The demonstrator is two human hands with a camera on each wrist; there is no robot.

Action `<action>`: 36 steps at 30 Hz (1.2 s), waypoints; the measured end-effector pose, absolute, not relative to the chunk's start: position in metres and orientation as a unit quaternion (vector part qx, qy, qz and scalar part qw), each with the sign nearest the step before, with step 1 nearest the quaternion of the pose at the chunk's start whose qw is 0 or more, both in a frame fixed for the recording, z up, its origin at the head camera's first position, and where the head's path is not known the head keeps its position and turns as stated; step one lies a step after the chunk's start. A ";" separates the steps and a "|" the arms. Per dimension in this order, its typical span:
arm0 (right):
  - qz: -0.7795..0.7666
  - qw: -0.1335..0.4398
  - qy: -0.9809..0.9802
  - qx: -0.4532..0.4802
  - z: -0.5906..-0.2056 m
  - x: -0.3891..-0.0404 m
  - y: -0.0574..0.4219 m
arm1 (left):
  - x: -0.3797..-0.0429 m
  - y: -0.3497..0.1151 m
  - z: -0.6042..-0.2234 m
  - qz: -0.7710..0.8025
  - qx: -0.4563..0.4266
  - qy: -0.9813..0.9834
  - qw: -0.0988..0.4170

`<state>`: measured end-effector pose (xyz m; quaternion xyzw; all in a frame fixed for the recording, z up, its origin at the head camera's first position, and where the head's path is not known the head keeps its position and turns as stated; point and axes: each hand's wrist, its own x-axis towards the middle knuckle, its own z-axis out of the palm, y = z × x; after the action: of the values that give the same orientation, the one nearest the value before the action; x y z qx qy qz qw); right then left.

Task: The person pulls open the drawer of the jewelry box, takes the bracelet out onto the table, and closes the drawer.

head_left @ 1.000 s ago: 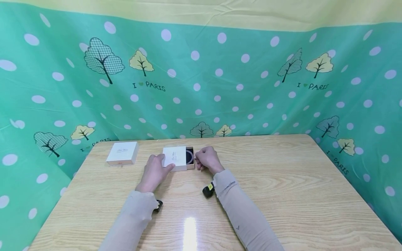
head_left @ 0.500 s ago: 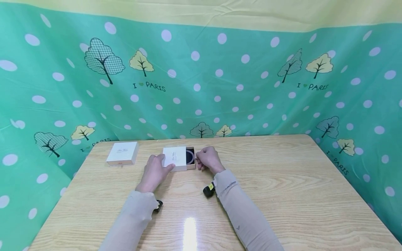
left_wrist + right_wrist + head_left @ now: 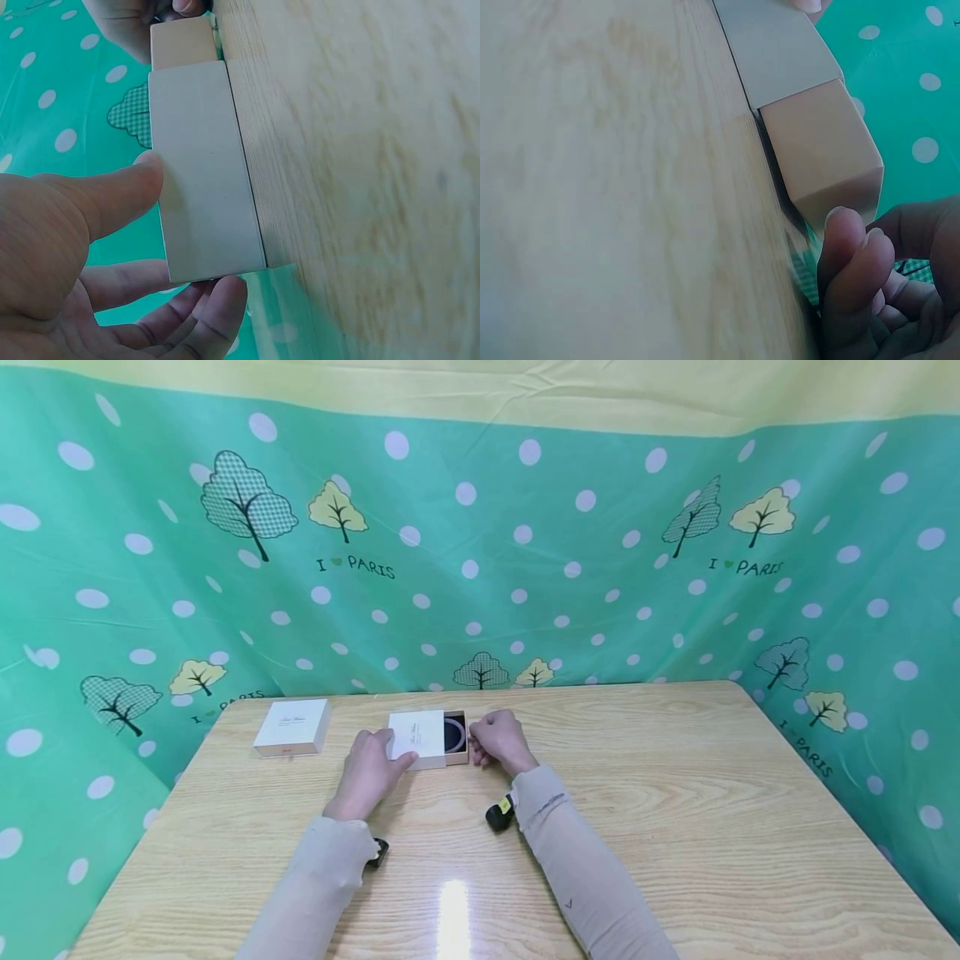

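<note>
A white sliding drawer box (image 3: 417, 732) lies on the table, its inner tray (image 3: 456, 757) part way out on the right. The tray has copper-toned sides and a dark inside, where a pale round bangle (image 3: 453, 736) partly shows. My left hand (image 3: 370, 770) grips the white sleeve, thumb on its near top edge and fingers round its left end, as the left wrist view (image 3: 207, 172) shows of the sleeve. At the tray's outer end my right hand (image 3: 498, 741) has curled fingers pinched together; what they pinch is mostly hidden.
A second white box (image 3: 293, 727), closed, stands at the table's back left. The wooden table (image 3: 675, 793) reaches back to a green dotted curtain (image 3: 570, 552). Black wrist cameras hang at both sleeves, the right one (image 3: 498, 814) close above the tabletop.
The inner tray has slid slightly farther right out of the sleeve, and my right hand has moved right with it. My left hand and the sleeve stay in place.
</note>
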<state>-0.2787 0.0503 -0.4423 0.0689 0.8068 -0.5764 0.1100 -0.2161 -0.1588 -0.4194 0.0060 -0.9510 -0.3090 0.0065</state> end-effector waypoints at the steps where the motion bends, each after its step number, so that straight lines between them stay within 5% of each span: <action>1: -0.577 0.111 0.806 0.071 -0.442 -0.279 0.050 | -0.216 -0.159 -0.419 -0.308 0.006 -0.951 0.006; 36: -0.606 0.118 0.783 0.079 -0.448 -0.284 0.057 | -0.216 -0.159 -0.420 -0.310 0.002 -0.951 0.009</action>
<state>-0.2837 0.0567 -0.4481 0.0790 0.7829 -0.6058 0.1175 -0.2156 -0.1586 -0.4197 0.0021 -0.9506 -0.3104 0.0088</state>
